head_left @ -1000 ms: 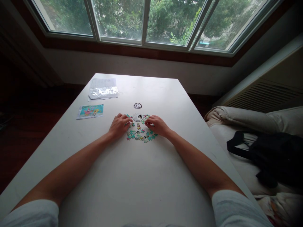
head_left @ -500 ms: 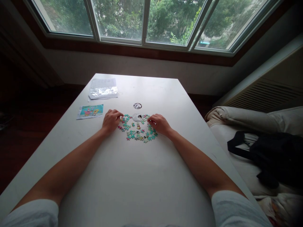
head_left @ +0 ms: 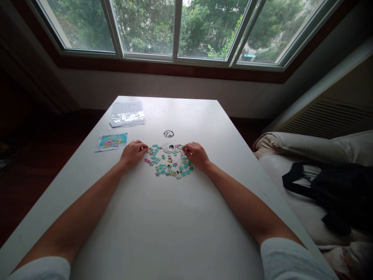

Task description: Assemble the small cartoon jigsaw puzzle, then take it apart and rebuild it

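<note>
Small jigsaw puzzle pieces (head_left: 160, 169), mostly turquoise with some pink and yellow, lie loosely in a rough ring on the white table (head_left: 163, 225). At the ring's left edge is my left hand (head_left: 133, 153), its thumb and fingers pinched together beside a few pieces. My right hand (head_left: 196, 154) rests at the right edge with curled fingers, the tips down among the pieces. Whatever either hand pinches is too small to make out. Between the hands, at the top of the ring, sits a round silvery disc (head_left: 166, 148) with a dark spot.
Farther back lies a second round, dark-rimmed disc (head_left: 168, 133). On the left are a cartoon picture sheet (head_left: 112, 141) and a clear plastic bag on papers (head_left: 127, 114). A sofa (head_left: 271, 163) with a dark bag (head_left: 338, 186) stands right of the table, below a window (head_left: 204, 31).
My left hand has drawn slightly left, away from the pieces, its fingers closer together. My right hand stays at the right edge. The whole view has tilted a little upward.
</note>
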Action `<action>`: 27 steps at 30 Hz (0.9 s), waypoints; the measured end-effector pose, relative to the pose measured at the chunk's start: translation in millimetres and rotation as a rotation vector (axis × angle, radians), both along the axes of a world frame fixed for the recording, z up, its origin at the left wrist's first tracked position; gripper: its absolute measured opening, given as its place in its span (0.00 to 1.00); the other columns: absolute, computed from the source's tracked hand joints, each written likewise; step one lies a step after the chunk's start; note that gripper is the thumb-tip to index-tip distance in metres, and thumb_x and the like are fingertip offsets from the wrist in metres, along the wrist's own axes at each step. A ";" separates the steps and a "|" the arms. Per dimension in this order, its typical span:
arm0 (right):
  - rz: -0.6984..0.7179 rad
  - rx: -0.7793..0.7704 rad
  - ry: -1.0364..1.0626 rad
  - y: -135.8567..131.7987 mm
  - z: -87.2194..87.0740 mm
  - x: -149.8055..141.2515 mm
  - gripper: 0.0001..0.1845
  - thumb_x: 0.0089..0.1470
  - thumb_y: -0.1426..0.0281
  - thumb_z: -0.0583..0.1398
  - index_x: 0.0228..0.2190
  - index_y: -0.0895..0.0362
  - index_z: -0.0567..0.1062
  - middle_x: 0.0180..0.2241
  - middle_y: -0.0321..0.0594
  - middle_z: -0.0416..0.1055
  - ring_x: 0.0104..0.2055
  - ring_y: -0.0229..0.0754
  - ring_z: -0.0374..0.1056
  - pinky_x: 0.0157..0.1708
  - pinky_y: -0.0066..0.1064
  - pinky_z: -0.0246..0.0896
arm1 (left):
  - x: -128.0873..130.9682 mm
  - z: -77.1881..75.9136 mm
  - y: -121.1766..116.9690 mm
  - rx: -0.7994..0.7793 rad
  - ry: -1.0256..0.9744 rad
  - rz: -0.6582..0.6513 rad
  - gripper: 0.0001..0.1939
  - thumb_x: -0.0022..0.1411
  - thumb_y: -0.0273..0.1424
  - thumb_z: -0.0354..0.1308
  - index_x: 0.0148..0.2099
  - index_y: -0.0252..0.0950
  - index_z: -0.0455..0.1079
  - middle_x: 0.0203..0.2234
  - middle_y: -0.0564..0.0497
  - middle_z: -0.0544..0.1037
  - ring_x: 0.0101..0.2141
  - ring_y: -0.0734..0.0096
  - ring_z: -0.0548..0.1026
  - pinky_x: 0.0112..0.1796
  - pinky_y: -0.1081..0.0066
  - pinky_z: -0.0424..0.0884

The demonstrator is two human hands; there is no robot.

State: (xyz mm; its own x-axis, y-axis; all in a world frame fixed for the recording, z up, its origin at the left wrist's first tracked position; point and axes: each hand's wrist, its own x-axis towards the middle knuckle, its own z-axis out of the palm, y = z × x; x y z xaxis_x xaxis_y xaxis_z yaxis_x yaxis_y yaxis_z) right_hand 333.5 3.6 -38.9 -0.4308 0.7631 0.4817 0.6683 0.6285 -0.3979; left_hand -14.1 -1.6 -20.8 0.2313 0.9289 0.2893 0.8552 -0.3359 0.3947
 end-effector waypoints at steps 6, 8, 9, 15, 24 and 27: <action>0.006 -0.003 0.007 -0.5 0.5 -1.2 0.06 0.61 0.73 0.59 0.34 0.54 0.77 0.30 0.39 0.74 0.34 0.43 0.65 0.43 0.34 0.58 | 9.9 8.4 -13.5 0.015 0.179 0.064 0.10 0.63 0.41 0.60 0.37 0.44 0.80 0.40 0.50 0.80 0.38 0.60 0.76 0.34 0.65 0.68; 0.006 -0.002 -0.001 -0.5 -0.3 -1.9 0.06 0.61 0.73 0.59 0.34 0.54 0.77 0.29 0.39 0.74 0.34 0.43 0.65 0.43 0.34 0.58 | 15.5 8.1 -17.2 0.060 0.234 0.071 0.10 0.64 0.40 0.59 0.38 0.43 0.80 0.40 0.49 0.80 0.39 0.58 0.76 0.36 0.64 0.68; 0.006 -0.002 -0.006 -0.5 -0.8 -2.3 0.06 0.61 0.73 0.59 0.34 0.54 0.77 0.29 0.39 0.74 0.34 0.43 0.65 0.43 0.34 0.58 | 17.9 7.9 -18.6 0.073 0.253 0.076 0.11 0.65 0.39 0.58 0.39 0.43 0.80 0.40 0.48 0.80 0.39 0.58 0.76 0.37 0.64 0.69; 0.030 0.006 -0.019 -1.9 -2.0 -4.6 0.06 0.61 0.72 0.59 0.35 0.54 0.78 0.30 0.38 0.75 0.35 0.43 0.66 0.44 0.33 0.58 | 24.3 13.0 -22.0 -0.007 0.250 0.102 0.11 0.66 0.38 0.55 0.42 0.42 0.78 0.42 0.48 0.78 0.43 0.59 0.75 0.41 0.65 0.68; 0.033 -0.009 0.017 -6.5 7.6 -7.9 0.07 0.62 0.71 0.59 0.35 0.54 0.78 0.30 0.39 0.74 0.35 0.43 0.66 0.44 0.34 0.57 | 34.8 17.2 -26.7 -0.061 0.051 0.136 0.04 0.60 0.33 0.59 0.37 0.41 0.74 0.33 0.52 0.80 0.35 0.63 0.76 0.35 0.68 0.65; 0.067 -0.034 0.078 -12.5 15.0 -15.6 0.06 0.62 0.71 0.59 0.35 0.54 0.77 0.31 0.38 0.74 0.34 0.41 0.65 0.43 0.34 0.57 | 42.5 17.0 -28.1 -0.124 -0.163 0.108 0.07 0.60 0.37 0.61 0.38 0.41 0.75 0.30 0.53 0.80 0.31 0.66 0.76 0.33 0.69 0.66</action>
